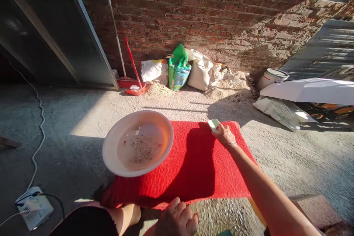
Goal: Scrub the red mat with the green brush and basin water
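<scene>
A red mat (177, 162) lies spread out in front of me, its surface rough and fuzzy. At its far right part, my right hand (224, 135) grips a small pale green rectangular block (214, 124); its exact kind does not show. My left hand (179, 217) is closed, knuckles up, just at the near edge of the mat. What its fingers hold, if anything, is hidden. A wide whitish basin (109, 151) rests on the left side of the mat, with shallow water and dark specks visible inside.
A power strip (34, 208) with plugged-in cords lies on the floor at lower left. Along the brick wall (166, 11) stand a red dustpan (136, 89), a green sack (178, 70), a beige sack (200, 72) and a white bucket (271, 78). A brick-like block (318, 208) is at lower right.
</scene>
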### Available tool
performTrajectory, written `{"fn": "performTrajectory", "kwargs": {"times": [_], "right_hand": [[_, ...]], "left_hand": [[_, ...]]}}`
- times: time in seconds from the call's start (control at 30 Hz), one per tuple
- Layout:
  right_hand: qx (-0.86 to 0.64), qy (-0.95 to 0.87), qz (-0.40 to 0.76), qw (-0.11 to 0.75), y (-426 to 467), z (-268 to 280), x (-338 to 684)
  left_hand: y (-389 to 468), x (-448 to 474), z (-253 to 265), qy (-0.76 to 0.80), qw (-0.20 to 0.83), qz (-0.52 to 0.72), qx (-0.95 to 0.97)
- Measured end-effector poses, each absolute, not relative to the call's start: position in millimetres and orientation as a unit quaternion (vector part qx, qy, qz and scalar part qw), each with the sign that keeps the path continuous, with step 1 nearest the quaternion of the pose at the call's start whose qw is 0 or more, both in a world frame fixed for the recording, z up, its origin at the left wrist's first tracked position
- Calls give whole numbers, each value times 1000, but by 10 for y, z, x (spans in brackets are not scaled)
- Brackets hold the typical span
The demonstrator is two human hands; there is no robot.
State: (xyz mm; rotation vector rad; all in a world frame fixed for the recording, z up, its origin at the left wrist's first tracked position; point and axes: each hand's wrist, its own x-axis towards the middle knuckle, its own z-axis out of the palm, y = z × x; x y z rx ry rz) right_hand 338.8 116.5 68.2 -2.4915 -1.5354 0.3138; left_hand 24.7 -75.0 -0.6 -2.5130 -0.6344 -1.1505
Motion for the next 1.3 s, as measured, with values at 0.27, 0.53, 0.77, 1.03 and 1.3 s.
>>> {"fn": "performTrajectory", "kwargs": {"times": [0.27,0.53,0.77,1.03,1.3], "right_hand": [[-930,-335,71,133,712,747,4496],[-778,-598,106,161,1364,751,2657],[-688,-701,138,130,1697,731,1952],[-825,-548,105,85,1591,707,3682],[-927,-336,56,157,816,731,4867]], "left_hand": [[-785,86,86,-242,105,-277,-924],[-584,-262,137,-376,134,-199,-895],[-574,-393,-524,-385,94,-120,-910],[-725,-313,-400,-430,55,-45,-900],[-633,-229,-431,-427,135,-96,-889]]}}
